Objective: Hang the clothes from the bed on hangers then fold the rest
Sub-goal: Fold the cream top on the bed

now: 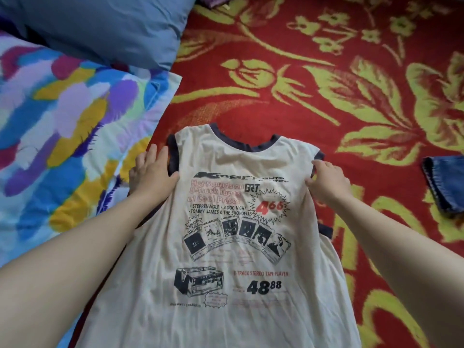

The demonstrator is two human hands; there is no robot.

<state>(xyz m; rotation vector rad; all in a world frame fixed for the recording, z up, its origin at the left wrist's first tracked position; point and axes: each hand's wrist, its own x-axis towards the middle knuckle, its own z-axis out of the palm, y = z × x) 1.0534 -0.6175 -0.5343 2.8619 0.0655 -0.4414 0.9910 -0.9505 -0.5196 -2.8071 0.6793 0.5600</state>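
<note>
Red floral bedspread (326, 71) underneath. The left hand (153, 172) lies flat, fingers straight, pinning a tucked sleeve, while the right hand (329, 179) pinches the opposite edge, likely squaring the fold. Between them the cream T-shirt (226, 247), thin, soft and navy-trimmed, lies print-up mid-bed. Bright pillow (62, 109) left, denim (444, 184) right.

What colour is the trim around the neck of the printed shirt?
Dark navy trim on a cream shirt, seen best in the head view.
</note>
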